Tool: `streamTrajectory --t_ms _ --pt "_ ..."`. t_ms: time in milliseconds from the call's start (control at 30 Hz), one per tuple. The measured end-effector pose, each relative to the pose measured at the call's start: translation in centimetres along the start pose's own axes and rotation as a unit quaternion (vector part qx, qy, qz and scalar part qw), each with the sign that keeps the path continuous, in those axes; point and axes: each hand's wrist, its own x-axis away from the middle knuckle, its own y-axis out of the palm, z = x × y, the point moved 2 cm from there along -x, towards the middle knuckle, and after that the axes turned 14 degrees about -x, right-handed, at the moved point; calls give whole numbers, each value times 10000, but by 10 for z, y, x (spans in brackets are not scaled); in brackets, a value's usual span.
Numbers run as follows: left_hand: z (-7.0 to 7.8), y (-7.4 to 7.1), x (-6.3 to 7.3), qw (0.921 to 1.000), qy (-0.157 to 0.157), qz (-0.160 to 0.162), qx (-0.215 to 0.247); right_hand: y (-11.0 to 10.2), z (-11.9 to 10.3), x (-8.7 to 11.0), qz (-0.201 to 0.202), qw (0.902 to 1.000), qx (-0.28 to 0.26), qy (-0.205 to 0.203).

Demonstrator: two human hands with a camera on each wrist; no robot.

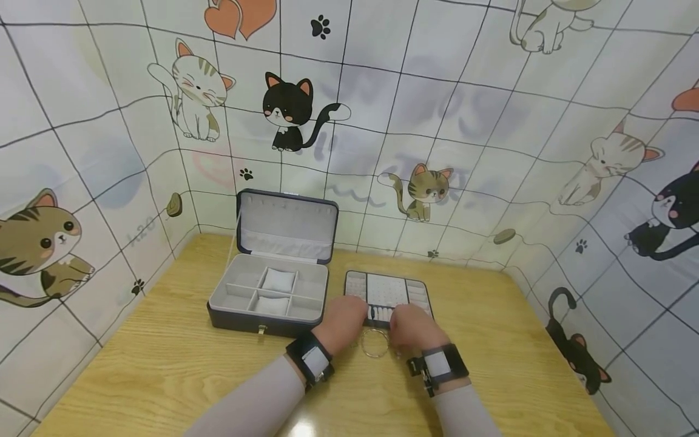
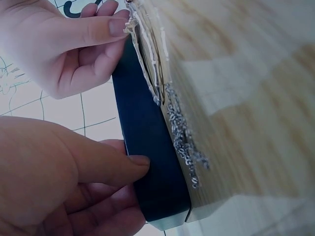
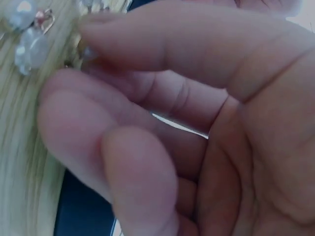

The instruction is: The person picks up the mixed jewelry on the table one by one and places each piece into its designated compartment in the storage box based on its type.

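Note:
A shallow jewelry tray [image 1: 386, 291] with a dark outer wall and pale compartments lies between both hands. My left hand [image 1: 343, 321] grips its front left corner, the thumb pressed on the dark wall in the left wrist view. At the front right, my right hand [image 1: 416, 328] has curled fingers; thumb and forefinger pinch a small gold piece of jewelry [image 3: 81, 45], mostly hidden by the fingers. Just before the tray lies a thin gold bangle [image 1: 375, 343]. Silver chain [image 2: 181, 137] shows on the table in the left wrist view, and pearl jewelry [image 3: 30, 44] in the right wrist view.
Left of the tray stands an open dark jewelry box [image 1: 240, 318], its lid [image 1: 289, 224] raised toward the wall. Two small pale cushions [image 1: 278, 280] sit in its compartments. A cat-print sheet [image 1: 371, 121] surrounds the wooden table [image 1: 508, 364] at the back and sides.

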Motion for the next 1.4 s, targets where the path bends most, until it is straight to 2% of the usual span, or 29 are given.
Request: streamTrajectory --t_ms 233,400,533,667,800,1133,1400 --pt "1 4 -1 10000 1 -77 49 -6 8 0 -231 9986 -450 -125" --pt "1 5 0 10000 -12 57 36 -14 17 -3 -164 9958 -844 -311" --pt "0 5 0 9998 -5 125 158 -18 21 -5 38 9928 -1189 -159" --pt "0 4 0 9999 24 17 97 -21 23 -7 319 9863 -1598 277" --pt "0 2 -1 10000 12 -78 20 -22 23 -8 588 9809 -1784 499" --pt "0 0 -1 10000 8 -83 19 -20 30 -14 1219 9630 -2307 682" --pt "-1 2 -1 9998 -50 -139 93 -22 33 -16 1676 9566 -2244 802"
